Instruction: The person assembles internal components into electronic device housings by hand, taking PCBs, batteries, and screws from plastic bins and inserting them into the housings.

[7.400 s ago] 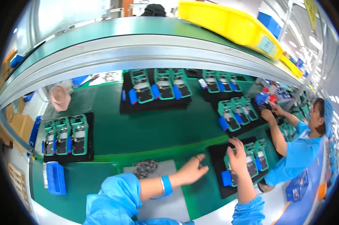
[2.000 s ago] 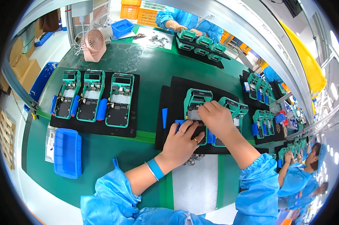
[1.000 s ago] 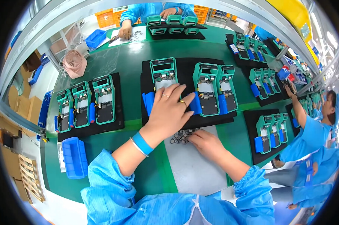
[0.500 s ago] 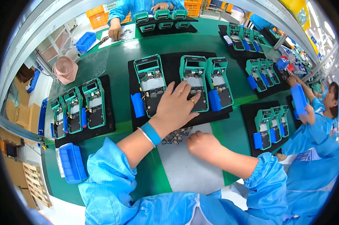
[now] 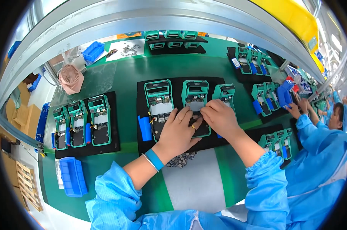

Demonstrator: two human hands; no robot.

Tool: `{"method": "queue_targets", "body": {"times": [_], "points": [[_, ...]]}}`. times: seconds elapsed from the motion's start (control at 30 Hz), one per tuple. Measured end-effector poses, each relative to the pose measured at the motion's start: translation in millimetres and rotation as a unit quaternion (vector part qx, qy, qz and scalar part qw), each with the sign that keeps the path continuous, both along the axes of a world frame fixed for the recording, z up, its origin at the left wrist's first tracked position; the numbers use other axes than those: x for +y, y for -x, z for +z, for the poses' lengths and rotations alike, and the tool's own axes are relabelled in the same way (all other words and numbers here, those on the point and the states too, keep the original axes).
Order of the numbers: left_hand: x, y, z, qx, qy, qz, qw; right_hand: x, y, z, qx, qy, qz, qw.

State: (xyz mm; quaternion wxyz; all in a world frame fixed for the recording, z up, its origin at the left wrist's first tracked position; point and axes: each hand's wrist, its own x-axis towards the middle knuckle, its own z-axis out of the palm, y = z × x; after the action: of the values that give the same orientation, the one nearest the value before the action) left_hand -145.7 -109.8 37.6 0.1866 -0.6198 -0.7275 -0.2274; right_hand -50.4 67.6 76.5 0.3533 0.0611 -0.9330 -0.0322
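Note:
Three green-framed device housings with circuit boards inside lie on a black mat [image 5: 140, 97] before me. Over the lower part of the middle housing [image 5: 195, 86] rests my left hand [image 5: 180, 132], fingers spread, a blue band on its wrist. My right hand [image 5: 222, 119] bends over the same housing with fingertips pinched together near the left fingers; what they hold, if anything, is hidden. It partly covers the right housing [image 5: 224, 91]. On the left housing [image 5: 158, 100], a blue block [image 5: 145, 128] hangs at the side. Small metallic pieces [image 5: 182, 160] are heaped below my left hand.
A grey sheet [image 5: 194, 184] runs toward me. Left are another mat of housings [image 5: 99, 119], a blue bin [image 5: 73, 176] and a pink fan [image 5: 70, 78]. More housings stand far and right. A metal frame [image 5: 173, 19] crosses above. A co-worker [image 5: 315, 149] handles a blue bin [image 5: 285, 94] at right.
My right hand has risen from beside the small pieces to the middle housing. My left hand stays on that housing. The view has tilted, hiding the person across the table behind the metal frame.

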Motion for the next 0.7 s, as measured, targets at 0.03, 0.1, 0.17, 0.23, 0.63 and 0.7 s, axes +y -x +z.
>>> {"method": "queue_targets", "body": {"times": [0.03, 0.1, 0.17, 0.23, 0.63, 0.7], "points": [[0.9, -0.2, -0.4, -0.003, 0.002, -0.001, 1.000, 4.9, 6.7, -3.8, 0.008, -0.033, -0.003, 0.999], [2.1, -0.8, -1.7, -0.009, -0.007, -0.003, 1.000, 10.9, 15.7, -9.0, 0.011, -0.054, -0.012, 0.998], [0.8, -1.1, 0.0, -0.015, -0.003, -0.001, 1.000, 14.6, 22.6, -11.5, 0.024, -0.090, -0.015, 0.996], [-0.5, -1.3, -0.8, -0.017, -0.006, 0.001, 1.000, 14.4, 24.0, -11.2, 0.021, -0.104, -0.010, 0.994], [2.1, -1.6, -1.3, -0.022, -0.007, -0.002, 1.000, 7.8, 21.8, 2.2, -0.030, -0.193, -0.056, 0.979], [0.7, -0.5, 0.3, -0.022, -0.006, -0.006, 1.000, 6.9, 25.5, 6.4, -0.035, -0.204, -0.065, 0.976]]}}
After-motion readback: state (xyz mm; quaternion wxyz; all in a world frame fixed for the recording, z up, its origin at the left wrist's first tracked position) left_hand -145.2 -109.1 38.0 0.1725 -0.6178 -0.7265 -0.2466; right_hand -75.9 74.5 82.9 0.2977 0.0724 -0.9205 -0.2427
